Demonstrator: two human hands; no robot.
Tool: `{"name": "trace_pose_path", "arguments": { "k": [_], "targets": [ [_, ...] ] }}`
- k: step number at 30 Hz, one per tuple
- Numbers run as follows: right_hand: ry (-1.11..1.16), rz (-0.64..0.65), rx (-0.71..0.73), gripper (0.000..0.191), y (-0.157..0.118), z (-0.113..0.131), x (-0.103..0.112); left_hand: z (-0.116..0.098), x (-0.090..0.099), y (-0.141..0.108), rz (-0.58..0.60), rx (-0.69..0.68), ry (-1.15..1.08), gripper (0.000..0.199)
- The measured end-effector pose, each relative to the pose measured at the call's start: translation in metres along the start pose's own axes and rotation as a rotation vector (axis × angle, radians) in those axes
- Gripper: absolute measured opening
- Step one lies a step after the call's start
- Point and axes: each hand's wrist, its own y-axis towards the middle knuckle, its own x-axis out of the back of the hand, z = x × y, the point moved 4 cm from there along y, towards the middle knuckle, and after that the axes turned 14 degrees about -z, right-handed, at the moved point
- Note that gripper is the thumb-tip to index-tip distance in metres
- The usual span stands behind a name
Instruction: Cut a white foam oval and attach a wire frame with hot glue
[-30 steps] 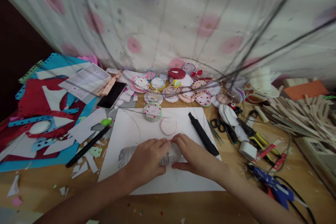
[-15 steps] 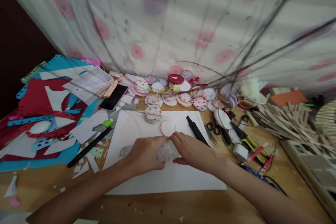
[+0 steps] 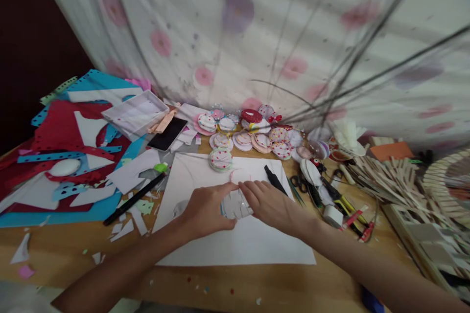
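Observation:
Over the white paper sheet (image 3: 235, 249), my left hand (image 3: 207, 209) wraps its thumb and fingers round the left side of a small clear round object (image 3: 237, 204). My right hand (image 3: 270, 205) holds the same object from the right, its fingertips meeting those of my left hand at the top. A thin pinkish ring (image 3: 240, 175) lies on the paper just beyond my fingertips. Behind it sits a red-dotted round piece (image 3: 221, 159). Another clear item (image 3: 179, 208) rests left of my left hand. My right fingers partly hide the held object.
At left lie coloured felt and paper scraps (image 3: 88, 132), a white tray (image 3: 135, 110), a phone (image 3: 168, 134) and a black pen (image 3: 134, 199). Decorated discs line the back. A black marker (image 3: 275, 180), scissors (image 3: 299, 183), pliers (image 3: 345, 205) and wooden strips (image 3: 389, 181) are at right.
The camera view has shifted a little. More of the clear object now shows between my hands, and my right fingers have closed in around its top right side.

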Motion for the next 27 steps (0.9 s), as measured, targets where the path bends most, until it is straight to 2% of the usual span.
{"name": "trace_pose_path", "arguments": {
  "k": [8,14,23,27],
  "targets": [
    [-0.043,-0.133,-0.029,0.039,-0.030,0.013,-0.029,-0.011,-0.020,-0.014,0.002,-0.205,0.111,0.054],
    [-0.098,-0.213,-0.039,0.035,-0.043,0.018,-0.046,-0.013,-0.036,-0.023,-0.040,-0.349,0.247,0.053],
    [0.040,-0.313,-0.153,0.034,-0.051,0.018,-0.064,-0.021,-0.043,-0.029,-0.095,-0.419,0.411,0.051],
    [0.083,-0.298,-0.192,0.036,-0.052,0.018,-0.067,-0.023,-0.045,-0.030,-0.126,-0.458,0.451,0.049]
  ]
}}
